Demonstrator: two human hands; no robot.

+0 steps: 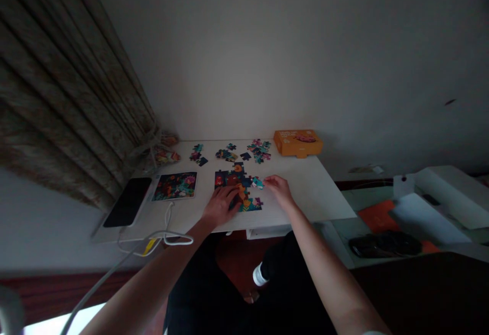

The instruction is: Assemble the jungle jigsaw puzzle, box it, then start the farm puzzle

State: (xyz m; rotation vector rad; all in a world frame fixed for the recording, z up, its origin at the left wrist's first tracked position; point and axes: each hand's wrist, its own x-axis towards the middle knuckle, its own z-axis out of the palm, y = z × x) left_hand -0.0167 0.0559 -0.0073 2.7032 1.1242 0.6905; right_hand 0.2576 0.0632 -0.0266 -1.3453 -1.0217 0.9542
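Note:
A partly joined jigsaw puzzle point(246, 205) lies on the white table, dark blue with orange and yellow parts. My left hand point(221, 206) rests flat on its lower left, fingers stretched out, hiding some of the picture. At the puzzle's right side, my right hand point(278, 188) pinches the edge of a teal and pink puzzle piece point(257, 183). That piece touches or overlaps the joined part; I cannot tell whether it is locked in. Loose pieces lie behind in groups: a mixed pile point(260, 150), a middle group point(226, 155) and a left group point(196, 154).
A picture card point(174, 186) and a dark-screened phone point(129, 202) lie on the left, near a white cable point(168, 233). An orange box point(298, 144) stands at the back right against the wall. Plastic bags point(167, 155) sit by the curtain point(76, 70).

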